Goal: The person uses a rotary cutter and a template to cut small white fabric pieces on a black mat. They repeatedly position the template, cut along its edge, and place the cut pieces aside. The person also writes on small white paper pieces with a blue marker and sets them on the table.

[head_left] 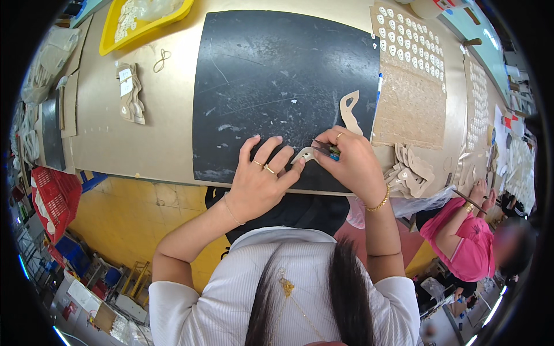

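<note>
At left, a bundle [131,104] bears a white label [126,82], its marks too small to read. At the near edge of the black mat [248,57], the left hand [259,179] spreads wide, one digit touching a pale piece [305,154]. The right hand [352,161] grips a tool [323,146] beside it. Further right, a pen [380,86] lies before a card [407,106] with rows of white tags [407,44].

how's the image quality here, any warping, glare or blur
In the head view, fisheye warping bows the upper edge of the black mat; in the head view, a pale sheen brightens the tabletop left of it; in the head view, the co-worker's head is blurred, while the left hand and right hand look fairly sharp.
</note>
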{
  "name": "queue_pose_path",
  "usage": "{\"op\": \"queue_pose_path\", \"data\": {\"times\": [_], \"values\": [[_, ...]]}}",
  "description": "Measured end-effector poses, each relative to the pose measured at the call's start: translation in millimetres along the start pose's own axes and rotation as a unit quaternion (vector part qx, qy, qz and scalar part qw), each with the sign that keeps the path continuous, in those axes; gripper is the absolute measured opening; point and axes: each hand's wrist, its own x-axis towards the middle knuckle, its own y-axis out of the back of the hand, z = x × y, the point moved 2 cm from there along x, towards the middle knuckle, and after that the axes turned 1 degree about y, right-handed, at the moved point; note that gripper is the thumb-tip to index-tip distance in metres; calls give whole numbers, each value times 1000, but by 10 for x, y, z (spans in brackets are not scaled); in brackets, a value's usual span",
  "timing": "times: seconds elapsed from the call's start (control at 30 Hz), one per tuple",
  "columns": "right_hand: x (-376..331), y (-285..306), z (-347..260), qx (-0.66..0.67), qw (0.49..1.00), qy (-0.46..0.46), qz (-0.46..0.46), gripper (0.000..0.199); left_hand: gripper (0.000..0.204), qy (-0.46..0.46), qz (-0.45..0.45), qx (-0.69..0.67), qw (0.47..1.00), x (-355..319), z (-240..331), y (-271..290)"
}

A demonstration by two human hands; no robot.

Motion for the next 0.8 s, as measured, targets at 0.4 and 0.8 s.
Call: {"op": "queue_pose_path", "data": {"times": [0.4,0.8], "values": [[83,44,4,-31,999,21,-19,23,32,7,16,4,1000,24,-22,-41],[114,63,-18,-33,999,15,-25,21,28,10,5,4,1000,13,-31,-40]]}}
